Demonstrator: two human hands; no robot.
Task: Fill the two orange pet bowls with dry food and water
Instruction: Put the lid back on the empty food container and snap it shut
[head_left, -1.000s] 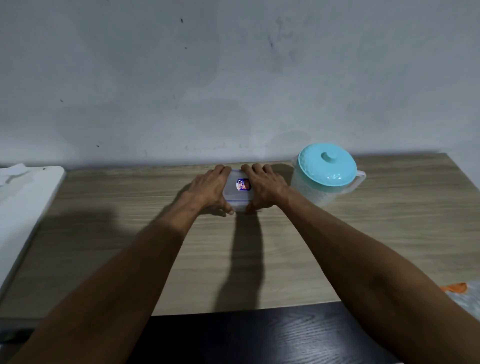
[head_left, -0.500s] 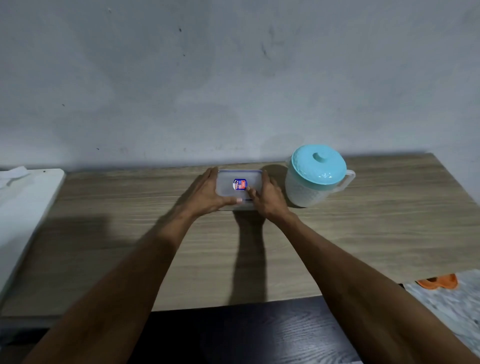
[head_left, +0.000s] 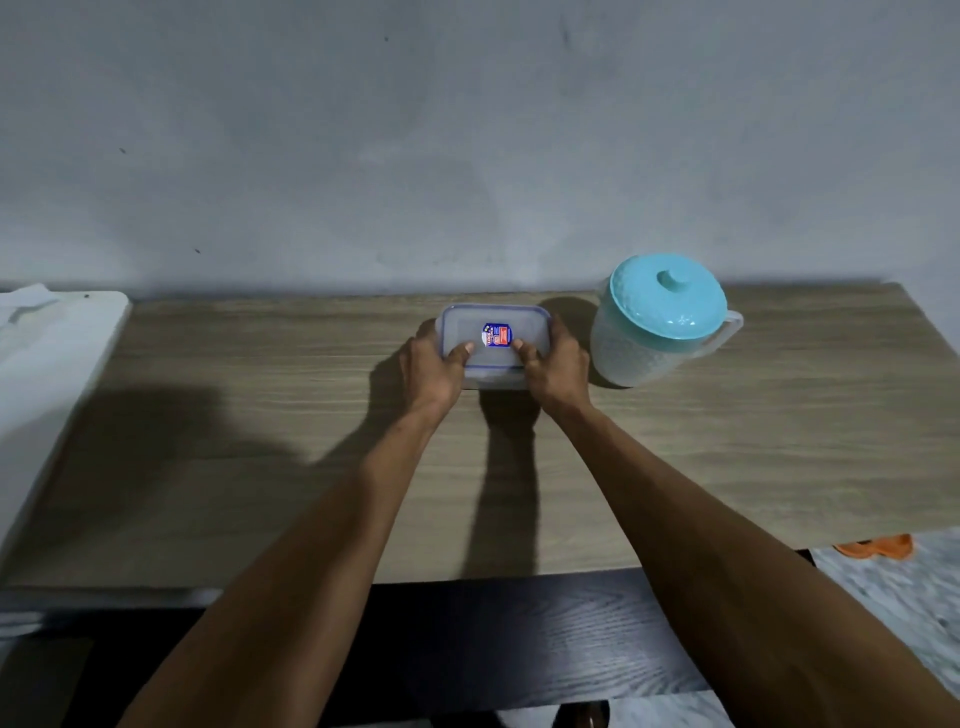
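Observation:
A clear rectangular food container with a blue-rimmed lid and a small sticker stands on the wooden table near the wall. My left hand grips its left side with the thumb on the lid. My right hand grips its right side, thumb on the lid too. A translucent water pitcher with a turquoise lid stands just right of the container. A bit of something orange shows on the floor past the table's right front corner; I cannot tell whether it is a bowl.
A white surface adjoins the table on the left. A grey wall runs behind the table. A dark wooden piece lies below the table's front edge. Pale patterned floor shows at the lower right.
My hands have slid from on top of the lid to the container's two sides, with thumbs now on the lid. The view has shifted so the pitcher and table sit further left.

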